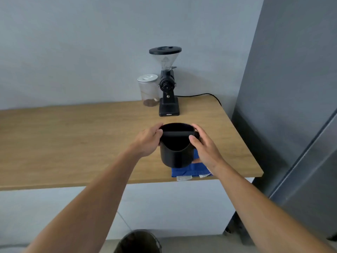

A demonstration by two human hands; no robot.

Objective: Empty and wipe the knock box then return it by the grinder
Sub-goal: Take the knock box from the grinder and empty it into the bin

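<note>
The black knock box [176, 154], a round tub with a bar across its mouth, is upright above the wooden counter [73, 139], in front of the grinder. My left hand [147, 141] grips its left side near the rim. On the opposite side my right hand [205, 148] holds it, thumb on the rim. Its inside looks dark; I cannot tell what it holds. A blue cloth [189, 169] lies under and behind the box at the counter's front edge. The black grinder [168, 92] with a clear hopper stands at the back by the wall.
A clear jar [148, 90] with a white lid and some brown beans stands left of the grinder. The grinder's black cable [200, 95] runs right along the wall. A grey tall cabinet [291, 106] bounds the counter's right end. A dark bin [140, 241] sits on the floor below.
</note>
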